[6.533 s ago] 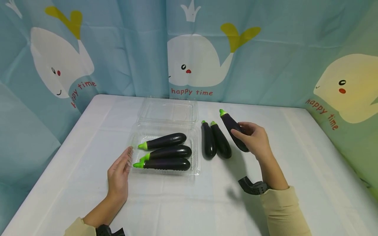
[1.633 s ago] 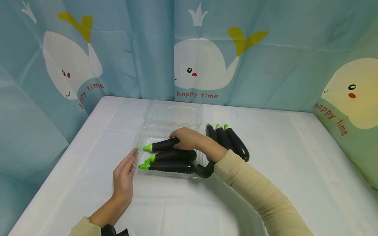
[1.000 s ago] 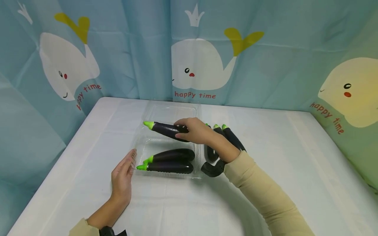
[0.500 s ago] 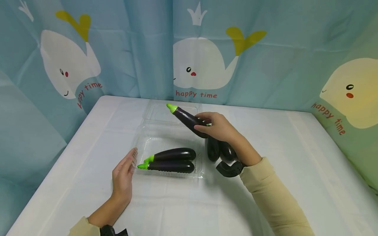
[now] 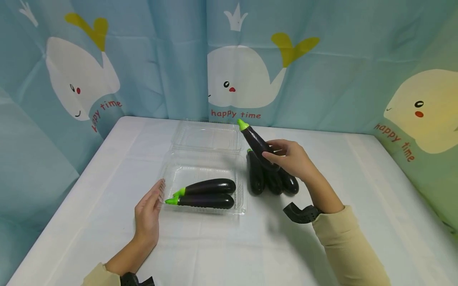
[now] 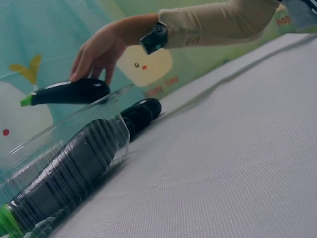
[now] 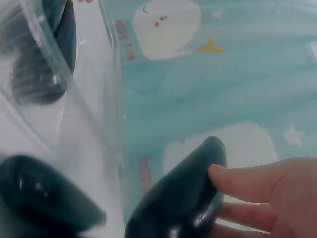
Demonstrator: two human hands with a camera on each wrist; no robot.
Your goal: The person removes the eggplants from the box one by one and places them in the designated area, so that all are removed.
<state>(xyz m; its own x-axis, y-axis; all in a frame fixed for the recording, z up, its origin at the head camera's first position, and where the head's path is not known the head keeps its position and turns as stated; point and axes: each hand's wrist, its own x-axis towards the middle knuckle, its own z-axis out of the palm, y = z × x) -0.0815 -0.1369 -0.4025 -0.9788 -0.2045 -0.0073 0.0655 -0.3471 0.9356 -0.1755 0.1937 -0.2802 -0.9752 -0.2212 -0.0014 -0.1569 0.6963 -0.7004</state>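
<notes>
My right hand grips a dark eggplant with a green stem, pinched near its thick end between thumb and fingers. It is held up above three eggplants lying side by side on the table, partly covering them. Left of these stands an open clear plastic box with two eggplants lying inside along its near side. My left hand rests against the box's left wall with its fingers extended. In the left wrist view the held eggplant hangs beyond the box rim.
The box's clear lid lies folded back behind it. White cloth covers the table. A blue curtain printed with whales stands along the back and sides.
My right hand has lifted the rear eggplant out of the box and carried it right, over the table row. Earlier, a different eggplant was added to that row. My left hand stays at the box.
</notes>
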